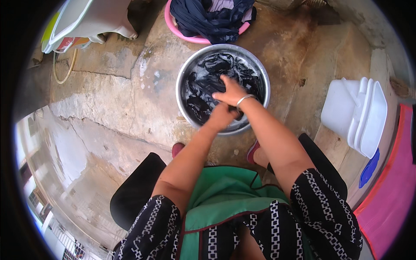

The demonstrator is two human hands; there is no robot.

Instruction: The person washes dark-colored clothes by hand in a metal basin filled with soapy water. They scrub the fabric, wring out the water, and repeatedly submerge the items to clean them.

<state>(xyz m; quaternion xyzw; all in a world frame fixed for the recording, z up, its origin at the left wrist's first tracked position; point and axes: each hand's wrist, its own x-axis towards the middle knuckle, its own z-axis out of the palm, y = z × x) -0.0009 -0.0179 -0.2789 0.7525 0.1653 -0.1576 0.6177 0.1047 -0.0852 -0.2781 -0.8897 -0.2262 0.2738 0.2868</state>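
A round metal basin [266, 87] stands on the floor before me, with dark wet cloth [217, 63] in sudsy water. My right hand [231, 92], a silvery bangle at its wrist, is over the middle of the basin with thumb and fingers spread, touching or just above the cloth. My left hand [222, 116] is over the basin's near side, its fingers curled and blurred beside some dark cloth; whether it grips this cloth is unclear. Behind the basin, a pink tub [195, 39] holds a heap of dark blue and pale purple cloth [208, 19].
White plastic containers [341, 107] are stacked at the right, near a blue plastic item [369, 170] and a pink mat [390, 195] with a red edge. At the upper left are a white plastic chair [107, 19] and a pale hose [70, 70]. The concrete floor is cracked.
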